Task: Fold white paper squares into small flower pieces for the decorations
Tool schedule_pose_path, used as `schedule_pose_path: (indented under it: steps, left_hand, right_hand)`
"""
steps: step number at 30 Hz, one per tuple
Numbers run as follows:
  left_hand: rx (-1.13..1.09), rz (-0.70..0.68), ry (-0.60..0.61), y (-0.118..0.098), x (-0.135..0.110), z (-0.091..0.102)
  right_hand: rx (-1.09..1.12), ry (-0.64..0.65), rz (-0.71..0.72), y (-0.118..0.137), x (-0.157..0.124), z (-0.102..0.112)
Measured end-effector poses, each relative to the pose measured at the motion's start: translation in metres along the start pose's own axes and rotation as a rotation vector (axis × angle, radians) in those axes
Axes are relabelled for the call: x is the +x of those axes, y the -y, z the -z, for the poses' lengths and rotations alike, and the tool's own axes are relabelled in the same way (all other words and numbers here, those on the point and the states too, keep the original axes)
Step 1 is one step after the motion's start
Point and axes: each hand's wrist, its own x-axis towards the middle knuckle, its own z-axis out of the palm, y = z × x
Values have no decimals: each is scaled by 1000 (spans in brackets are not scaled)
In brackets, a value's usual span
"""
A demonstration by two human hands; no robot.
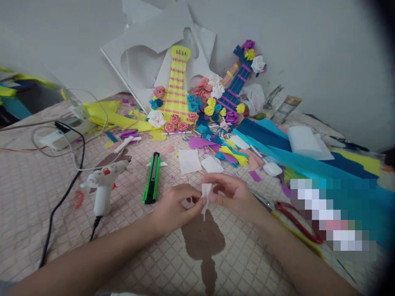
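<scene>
Between my two hands is a small folded piece of white crepe paper point(206, 190), with a thin tail hanging below it. The thumb and fingers of my left hand point(182, 205) pinch its left side. My right hand point(230, 192) has its thumb and fingertips closed on the right side. Just beyond my hands, a flat white paper square point(189, 161) and a rounded white paper piece point(212, 164) lie on the patterned tabletop point(247, 255). A green utility knife point(152, 179) rests left of my left hand.
A white glue gun point(105, 187) stands at left with its cable. Scissors point(293, 224) lie right of my right arm. Paper guitars in yellow point(178, 86) and blue point(236, 86), with paper flowers, lean at the back. Blue crepe sheets point(277, 152) and scraps cover the right.
</scene>
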Motion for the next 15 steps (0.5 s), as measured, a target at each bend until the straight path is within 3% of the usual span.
schedule_pose_path:
  steps: [4, 15]
  left_hand:
    - [208, -77, -98, 2, -1, 0]
    - [330, -73, -112, 1, -3, -1]
  right_hand:
    - [-162, -214, 46, 0, -4, -12]
    - [-235, -243, -76, 9, -12, -22]
